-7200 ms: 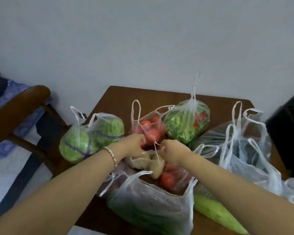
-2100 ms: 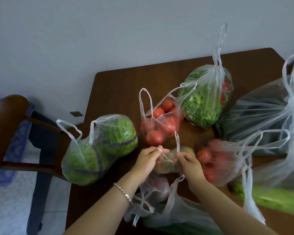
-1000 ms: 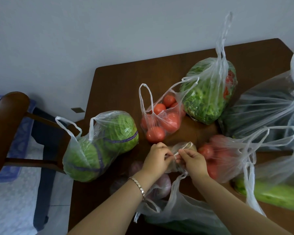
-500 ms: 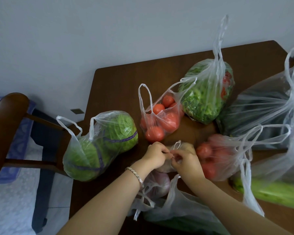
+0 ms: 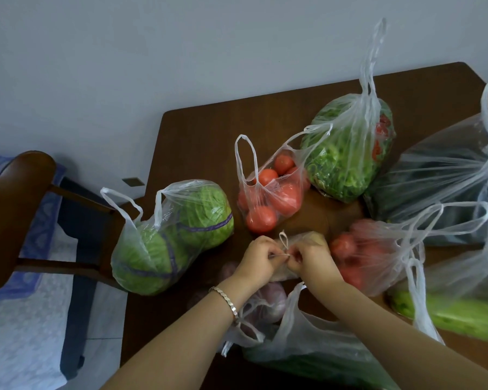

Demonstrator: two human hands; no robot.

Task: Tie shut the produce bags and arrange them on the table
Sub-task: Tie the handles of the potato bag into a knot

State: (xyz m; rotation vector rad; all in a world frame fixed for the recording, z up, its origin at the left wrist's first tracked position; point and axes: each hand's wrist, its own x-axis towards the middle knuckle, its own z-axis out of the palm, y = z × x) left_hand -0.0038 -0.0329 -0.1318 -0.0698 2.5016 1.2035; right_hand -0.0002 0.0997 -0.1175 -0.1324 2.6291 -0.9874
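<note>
Several clear plastic produce bags lie on a dark wooden table (image 5: 209,130). At its middle sits a small bag of potatoes (image 5: 312,240). My left hand (image 5: 258,258) and my right hand (image 5: 307,260) each pinch one of its handles, pulled tight into a knot between them, with a small loop sticking up. Around it lie a cabbage bag (image 5: 178,235), a tomato bag (image 5: 271,195) with open handles, a leafy greens bag (image 5: 347,147), a second tomato bag (image 5: 372,254) and an onion bag (image 5: 268,302) under my left wrist.
A large bag of dark vegetables (image 5: 440,178) fills the right side. A pale green gourd (image 5: 457,316) lies at the right front. Another bag of greens (image 5: 316,344) lies at the near edge. A wooden chair (image 5: 17,209) stands left of the table, close to the wall.
My hands have drawn the potato bag's handles tighter into a knot and moved slightly apart. The other bags have stayed where they were.
</note>
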